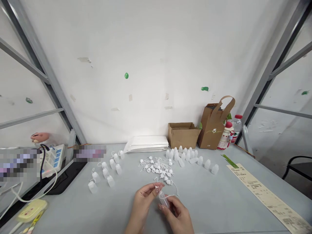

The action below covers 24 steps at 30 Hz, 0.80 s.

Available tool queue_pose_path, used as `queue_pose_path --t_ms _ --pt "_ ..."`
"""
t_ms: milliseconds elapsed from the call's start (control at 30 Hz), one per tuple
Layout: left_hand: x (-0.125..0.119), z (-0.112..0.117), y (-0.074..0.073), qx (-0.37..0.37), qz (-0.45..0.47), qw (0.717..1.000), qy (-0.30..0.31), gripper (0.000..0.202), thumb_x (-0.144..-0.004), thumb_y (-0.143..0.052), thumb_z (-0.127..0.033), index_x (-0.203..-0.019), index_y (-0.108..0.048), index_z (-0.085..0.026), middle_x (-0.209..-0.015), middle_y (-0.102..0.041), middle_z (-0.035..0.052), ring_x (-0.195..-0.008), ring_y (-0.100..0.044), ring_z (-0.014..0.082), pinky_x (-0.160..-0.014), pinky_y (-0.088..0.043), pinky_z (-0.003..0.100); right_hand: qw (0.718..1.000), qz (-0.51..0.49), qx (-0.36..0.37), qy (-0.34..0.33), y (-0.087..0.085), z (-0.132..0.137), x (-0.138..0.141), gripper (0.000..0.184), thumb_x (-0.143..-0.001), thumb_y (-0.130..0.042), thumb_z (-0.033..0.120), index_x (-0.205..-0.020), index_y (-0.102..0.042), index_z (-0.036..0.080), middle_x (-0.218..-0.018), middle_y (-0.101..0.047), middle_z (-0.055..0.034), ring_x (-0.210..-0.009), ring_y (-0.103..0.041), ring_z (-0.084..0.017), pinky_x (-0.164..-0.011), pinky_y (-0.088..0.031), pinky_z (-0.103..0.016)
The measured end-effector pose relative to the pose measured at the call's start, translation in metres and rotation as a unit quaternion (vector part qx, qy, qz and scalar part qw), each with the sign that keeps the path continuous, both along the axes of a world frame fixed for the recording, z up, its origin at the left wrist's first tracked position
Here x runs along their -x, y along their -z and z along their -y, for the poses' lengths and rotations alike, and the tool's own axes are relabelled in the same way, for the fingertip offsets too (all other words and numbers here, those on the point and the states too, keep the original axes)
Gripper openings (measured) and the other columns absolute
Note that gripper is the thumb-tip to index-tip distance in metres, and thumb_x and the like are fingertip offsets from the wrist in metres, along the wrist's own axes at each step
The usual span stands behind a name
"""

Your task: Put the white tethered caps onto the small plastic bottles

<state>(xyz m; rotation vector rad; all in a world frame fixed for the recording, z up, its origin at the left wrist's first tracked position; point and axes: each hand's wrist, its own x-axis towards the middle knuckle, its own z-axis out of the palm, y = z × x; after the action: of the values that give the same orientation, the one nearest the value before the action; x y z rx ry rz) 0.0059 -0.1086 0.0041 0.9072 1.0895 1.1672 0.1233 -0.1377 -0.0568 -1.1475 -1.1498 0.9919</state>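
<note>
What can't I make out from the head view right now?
All in head view:
Bottle base: hidden by right hand.
White piece: mostly covered by left hand.
Paper strip: print too small; near end cut off by frame edge.
Brown box floor: hidden behind its front wall.

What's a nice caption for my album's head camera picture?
Right hand holding a small bottle, left hand at its top, near white caps.

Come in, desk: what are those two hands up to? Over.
Right hand holding translucent bottle. Left hand pinching a small white piece near its top. Loose white caps piled just beyond.
</note>
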Motion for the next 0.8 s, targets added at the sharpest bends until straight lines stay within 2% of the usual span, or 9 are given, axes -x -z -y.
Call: queue_pose_path --t_ms 100,167,267,333,467,567,667,733,800 --pt "0.002 -0.001 0.000 -0.015 0.011 0.999 0.031 0.024 -0.056 -0.074 -0.036 -0.072 -0.073 -0.018 -0.085 -0.074 0.0083 -0.088 -0.063 0.0245 -0.080 -0.046 0.030 0.988 -0.091 0.040 -0.117 -0.004 -0.002 -0.006 0.036 -0.070 -0.063 0.053 -0.074 -0.065 0.017 -0.055 -0.052 0.0015 -0.050 -0.044 -0.011 -0.049 -0.036 -0.022" --pt "0.002 -0.001 0.001 -0.016 0.024 0.998 0.048 0.023 -0.058 -0.073 -0.036 -0.072 -0.073 -0.018 -0.082 -0.074 0.0072 -0.079 -0.064 0.0207 -0.070 -0.047 0.026 0.969 -0.134 0.048 -0.200 -0.007 -0.003 -0.009 0.041 -0.073 -0.058 0.055 -0.076 -0.065 0.015 -0.050 -0.050 0.0026 -0.043 -0.041 -0.009 -0.045 -0.033 -0.021" --pt "0.000 -0.001 0.003 -0.010 0.063 0.996 0.062 0.023 -0.061 -0.071 -0.038 -0.073 -0.071 -0.018 -0.081 -0.073 0.0057 -0.064 -0.060 0.0147 -0.053 -0.042 0.022 0.952 -0.174 0.055 -0.247 -0.009 -0.004 -0.012 0.044 -0.076 -0.053 0.057 -0.076 -0.064 0.014 -0.047 -0.051 0.0023 -0.038 -0.040 -0.007 -0.042 -0.032 -0.020" --pt "-0.002 0.000 0.005 -0.018 0.089 0.994 0.068 0.022 -0.062 -0.071 -0.038 -0.071 -0.070 -0.018 -0.079 -0.073 0.0049 -0.062 -0.059 0.0135 -0.053 -0.042 0.021 0.950 -0.193 0.053 -0.238 -0.009 -0.005 -0.012 0.045 -0.077 -0.051 0.058 -0.074 -0.063 0.015 -0.046 -0.052 0.0019 -0.037 -0.040 -0.007 -0.041 -0.031 -0.019" --pt "-0.003 0.001 0.004 -0.026 0.085 0.994 0.057 0.023 -0.061 -0.072 -0.038 -0.071 -0.069 -0.018 -0.078 -0.073 0.0065 -0.076 -0.063 0.0186 -0.068 -0.046 0.026 0.960 -0.174 0.040 -0.214 -0.007 -0.005 -0.010 0.042 -0.076 -0.054 0.057 -0.073 -0.061 0.015 -0.047 -0.050 0.0037 -0.039 -0.039 -0.007 -0.042 -0.031 -0.019" --pt "-0.001 0.001 0.002 -0.010 0.041 0.999 0.016 0.027 -0.055 -0.075 -0.037 -0.070 -0.070 -0.016 -0.080 -0.074 0.0091 -0.085 -0.065 0.0242 -0.078 -0.047 0.031 0.980 -0.138 0.023 -0.142 -0.006 -0.003 -0.006 0.035 -0.074 -0.060 0.051 -0.079 -0.062 0.016 -0.053 -0.052 0.0033 -0.047 -0.045 -0.009 -0.048 -0.035 -0.020" --pt "-0.001 0.002 -0.001 -0.004 0.014 1.000 -0.011 0.025 -0.051 -0.077 -0.035 -0.065 -0.070 -0.016 -0.079 -0.074 0.0092 -0.086 -0.065 0.0263 -0.081 -0.047 0.033 0.991 -0.118 0.007 -0.061 -0.004 0.000 -0.001 0.032 -0.070 -0.066 0.048 -0.080 -0.064 0.018 -0.068 -0.059 -0.0006 -0.064 -0.053 -0.014 -0.061 -0.041 -0.023" --pt "-0.002 0.002 -0.002 -0.005 0.011 1.000 -0.022 0.024 -0.049 -0.078 -0.035 -0.062 -0.069 -0.017 -0.078 -0.074 0.0088 -0.085 -0.066 0.0265 -0.082 -0.047 0.033 0.994 -0.104 0.002 -0.027 -0.002 0.001 0.001 0.032 -0.068 -0.067 0.048 -0.080 -0.064 0.018 -0.073 -0.061 -0.0019 -0.071 -0.054 -0.016 -0.067 -0.042 -0.024" --pt "-0.003 0.003 -0.001 -0.005 0.014 1.000 -0.022 0.024 -0.051 -0.077 -0.035 -0.064 -0.069 -0.017 -0.079 -0.074 0.0090 -0.087 -0.065 0.0260 -0.082 -0.047 0.032 0.995 -0.097 0.007 -0.020 -0.001 0.001 0.000 0.034 -0.067 -0.067 0.049 -0.080 -0.064 0.018 -0.071 -0.060 -0.0013 -0.067 -0.053 -0.015 -0.063 -0.042 -0.024"
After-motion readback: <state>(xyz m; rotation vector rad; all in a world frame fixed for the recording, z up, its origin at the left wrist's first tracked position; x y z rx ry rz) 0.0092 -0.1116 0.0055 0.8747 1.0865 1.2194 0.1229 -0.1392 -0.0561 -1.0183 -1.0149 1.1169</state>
